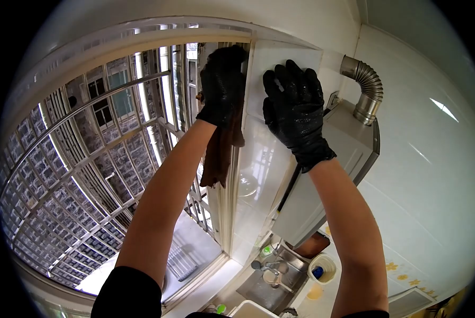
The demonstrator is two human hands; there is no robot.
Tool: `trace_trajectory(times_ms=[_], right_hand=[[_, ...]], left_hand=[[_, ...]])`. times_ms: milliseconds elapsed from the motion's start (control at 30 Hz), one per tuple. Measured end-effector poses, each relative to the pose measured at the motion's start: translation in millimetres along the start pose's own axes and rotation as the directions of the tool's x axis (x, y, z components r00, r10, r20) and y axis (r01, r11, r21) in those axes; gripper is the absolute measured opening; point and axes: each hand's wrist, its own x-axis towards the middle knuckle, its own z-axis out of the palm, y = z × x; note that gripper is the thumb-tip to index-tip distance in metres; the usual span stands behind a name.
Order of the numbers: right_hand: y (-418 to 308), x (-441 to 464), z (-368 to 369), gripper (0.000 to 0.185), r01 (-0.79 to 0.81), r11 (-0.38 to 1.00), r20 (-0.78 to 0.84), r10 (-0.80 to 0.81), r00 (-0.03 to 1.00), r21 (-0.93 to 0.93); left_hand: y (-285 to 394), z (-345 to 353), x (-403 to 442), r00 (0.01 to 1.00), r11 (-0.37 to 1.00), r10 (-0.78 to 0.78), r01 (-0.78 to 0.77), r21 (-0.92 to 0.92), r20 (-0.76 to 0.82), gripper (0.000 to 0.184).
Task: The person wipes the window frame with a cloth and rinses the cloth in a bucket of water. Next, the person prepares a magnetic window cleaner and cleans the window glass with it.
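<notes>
My left hand point(221, 87), in a wet black glove, is raised to the upper window frame with its fingers closed on a brown cloth point(217, 159). The cloth hangs down below the hand along the side of the frame point(228, 212). To the right, my right hand point(295, 106), also gloved in black, lies against the white tiled wall point(258, 66) beside the window. Its fingers are stretched upward, slightly apart, and nothing shows in them. Part of the cloth is hidden behind my left hand.
Metal window bars point(115, 143) lie to the left. A grey box-shaped appliance point(306, 206) with a ribbed metal duct point(372, 87) hangs at right. Below are a steel sink point(256, 289), a faucet point(272, 265), a cream tub point(327, 265) and a white basin point(253, 310).
</notes>
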Motion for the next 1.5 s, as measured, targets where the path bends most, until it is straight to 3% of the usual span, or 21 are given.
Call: trace_trajectory(times_ms=[133,200,233,300,333,400,533,600,633,833,933,1000,1033,1100,1133,1300,1367,1400,1433,1467,1500], right_hand=[[-0.4,0.7,-0.5,0.051,-0.015,1.0,0.014,0.015,1.0,0.014],[-0.6,-0.5,0.6,0.051,-0.014,1.0,0.011,0.014,1.0,0.018],[-1.2,-0.9,1.0,0.05,-0.013,1.0,0.007,0.013,1.0,-0.001],[-3.2,0.8,0.7,0.05,-0.015,1.0,0.001,0.015,1.0,-0.016],[-4.0,1.7,-1.4,0.049,-0.019,1.0,0.017,0.02,1.0,-0.014],[-5.2,3.8,-2.8,0.049,-0.02,1.0,0.026,0.021,0.999,-0.011],[-4.6,4.5,-3.4,0.048,-0.029,1.0,0.049,0.03,0.998,-0.008],[-3.1,3.8,-2.9,0.048,-0.03,0.999,0.04,0.031,0.999,-0.015],[-3.6,3.9,-3.2,0.048,-0.032,0.999,0.039,0.032,0.999,-0.001],[-0.8,1.3,2.8,0.048,-0.011,1.0,-0.016,0.012,1.0,0.029],[-1.8,1.5,3.2,0.048,-0.013,1.0,-0.011,0.013,1.0,-0.003],[-4.7,2.3,1.5,0.048,-0.01,1.0,0.007,0.01,1.0,-0.019],[-5.4,4.9,-0.9,0.048,-0.022,1.0,0.029,0.022,0.999,-0.018],[-6.8,6.0,-4.6,0.048,-0.04,0.999,0.063,0.041,0.997,-0.01],[-6.4,6.3,-4.2,0.047,-0.016,0.999,0.029,0.017,0.999,-0.032],[-1.3,-4.1,7.3,0.044,0.025,0.999,-0.143,-0.028,0.989,-0.021],[-2.7,-4.5,1.4,0.044,0.022,1.0,-0.129,-0.021,0.991,0.009],[-5.1,-4.4,-3.4,0.045,-0.003,0.999,-0.081,0.006,0.997,0.043],[-9.1,-3.5,-7.9,0.046,-0.03,0.997,-0.034,0.032,0.999,0.071],[-25.9,-7.7,-20.9,0.048,-0.115,0.989,-0.023,0.118,0.993,0.092],[-44.9,-16.1,-33.7,0.048,-0.176,0.982,0.004,0.176,0.984,0.069]], left_hand=[[1.4,6.4,8.0,0.988,0.973,-0.137,0.119,-0.197,-0.077,0.027],[-20.9,-1.8,1.5,0.977,0.78,-0.204,0.197,-0.593,0.057,0.02],[-15.8,-2.9,0.9,0.976,0.779,-0.209,0.202,-0.594,0.057,0.02],[5.5,-7.4,6.0,0.995,0.998,-0.057,0.056,0.014,0.086,0.015],[9.9,-9.1,5.4,0.994,0.998,-0.061,0.059,0.021,0.09,0.015],[19.0,-9.5,8.9,0.992,0.87,-0.009,-0.054,0.489,0.127,0.015],[8.6,-6.1,18.0,0.979,0.808,0.17,-0.206,0.551,0.115,0.018],[2.1,-1.6,21.2,0.989,0.851,-0.095,0.022,0.525,0.113,0.019],[0.7,1.9,20.4,0.989,0.854,-0.092,0.02,0.52,0.114,0.019],[0.3,18.6,31.2,0.997,0.921,0.021,0.009,0.39,-0.073,0.013],[-2.5,23.8,33.0,0.979,0.821,0.165,-0.069,0.567,-0.12,0.011],[-6.5,21.6,33.7,0.973,0.923,-0.145,0.199,0.33,-0.181,0.01],[-10.0,19.2,35.9,0.971,0.919,-0.15,0.206,0.335,-0.188,0.01],[-15.2,15.0,38.5,0.981,0.433,0.18,-0.142,0.89,0.069,0.007],[-23.0,10.8,41.4,0.986,0.359,0.086,-0.164,0.919,0.143,0.008],[-1.7,-10.1,28.5,0.891,0.376,-0.12,-0.367,0.851,0.438,0.037],[1.1,-24.2,12.1,0.875,0.628,-0.209,-0.222,0.746,0.436,0.036],[1.3,-27.7,0.0,0.864,0.583,-0.248,-0.228,0.78,0.438,0.033],[-14.5,-29.2,-19.1,0.807,0.736,-0.536,0.303,0.605,0.248,0.028],[9.8,-22.4,-24.7,0.508,0.453,-0.861,0.746,0.488,0.022,0.029],[11.3,-28.7,-41.8,0.566,0.468,-0.823,0.631,0.619,0.045,0.035]])
